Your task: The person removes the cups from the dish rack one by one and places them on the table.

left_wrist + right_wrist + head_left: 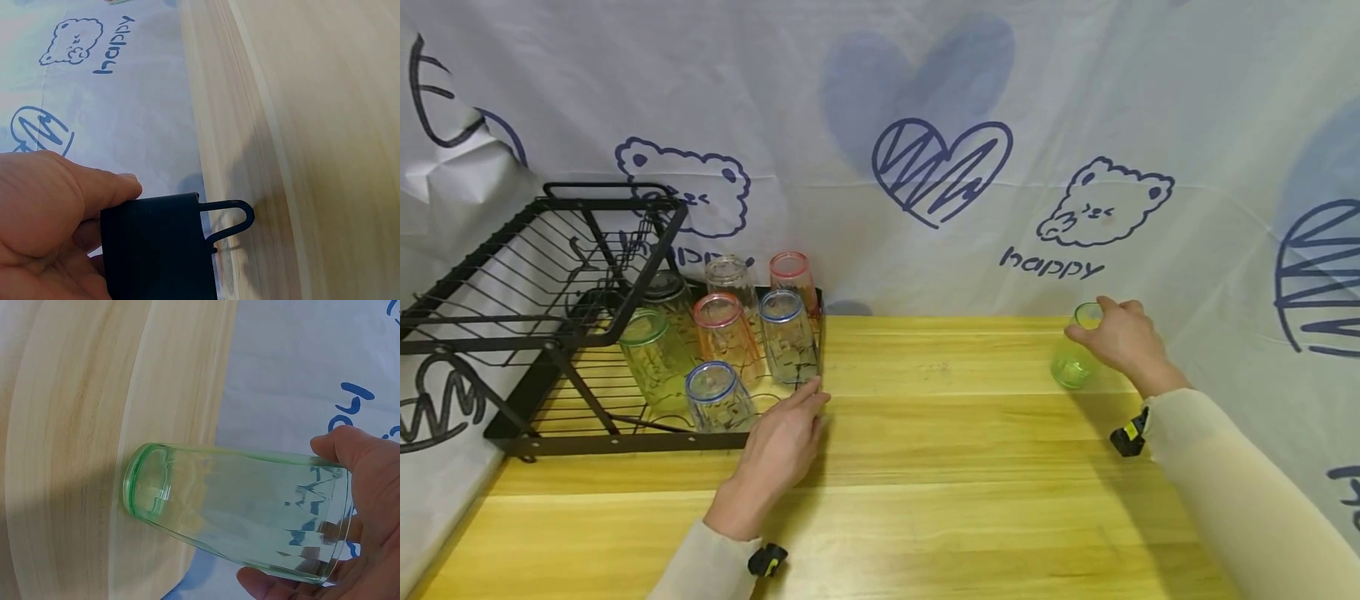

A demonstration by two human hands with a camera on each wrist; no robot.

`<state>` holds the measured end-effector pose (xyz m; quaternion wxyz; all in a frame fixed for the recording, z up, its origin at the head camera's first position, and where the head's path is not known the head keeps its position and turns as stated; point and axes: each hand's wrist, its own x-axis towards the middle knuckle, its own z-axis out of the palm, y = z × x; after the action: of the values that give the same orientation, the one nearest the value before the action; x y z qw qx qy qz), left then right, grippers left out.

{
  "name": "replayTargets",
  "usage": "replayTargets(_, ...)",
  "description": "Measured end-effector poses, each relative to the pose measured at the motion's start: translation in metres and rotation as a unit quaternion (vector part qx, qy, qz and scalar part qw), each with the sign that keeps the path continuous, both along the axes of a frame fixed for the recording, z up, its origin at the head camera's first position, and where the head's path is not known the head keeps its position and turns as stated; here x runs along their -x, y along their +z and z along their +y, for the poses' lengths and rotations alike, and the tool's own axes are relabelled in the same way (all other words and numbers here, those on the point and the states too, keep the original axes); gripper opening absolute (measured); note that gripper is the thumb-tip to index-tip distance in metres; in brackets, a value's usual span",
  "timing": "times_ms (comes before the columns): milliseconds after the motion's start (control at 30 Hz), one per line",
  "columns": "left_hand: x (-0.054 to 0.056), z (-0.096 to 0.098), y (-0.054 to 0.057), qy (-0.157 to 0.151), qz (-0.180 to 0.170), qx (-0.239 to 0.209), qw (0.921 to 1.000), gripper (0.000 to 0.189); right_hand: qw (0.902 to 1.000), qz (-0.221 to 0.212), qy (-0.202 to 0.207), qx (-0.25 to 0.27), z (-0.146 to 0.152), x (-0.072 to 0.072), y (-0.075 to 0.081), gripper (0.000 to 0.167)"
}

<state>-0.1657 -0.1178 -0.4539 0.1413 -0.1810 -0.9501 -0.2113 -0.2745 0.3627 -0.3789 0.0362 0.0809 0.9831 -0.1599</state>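
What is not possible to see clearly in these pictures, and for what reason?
Upper left end of the rack: head view, cut off by the left edge.
Fingertips of the left hand: left wrist view, hidden behind the rack; grip unclear.
Lower part of the dark glass: head view, partly hidden by the green glass in the rack.
Right hand on the held glass: right wrist view, partly cut off by the right edge.

The word "happy" [1052,262] stands on the pale cloth [842,242] right of centre in the head view, again at left partly behind the black rack [632,444], and sideways at upper left in the left wrist view.
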Motion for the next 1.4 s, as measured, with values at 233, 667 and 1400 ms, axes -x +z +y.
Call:
replayTargets(233, 0.0, 0.0012, 0.0004, -0.002, -0.001, 0.001, 1.0, 0.031, 0.9995, -0.029, 0.008, 0.013, 0.0032, -0.0014, 0.0034, 0.105)
replayTargets(667, -0.0004, 0.001, -0.0007, 0.0, 0.004, -0.003, 1.0, 0.03, 0.9992, -0.034, -0.003, 0.022, -0.0011, -0.0023, 0.0049, 0.106)
replayTargets(1400, 0.0005, -0.0022, 0.0033, -0.012, -0.002, -0.003, 0.9999, 0.031, 0.9994, -0.021, -0.019, 0.018, -0.002, 0.0002, 0.0006, 0.106)
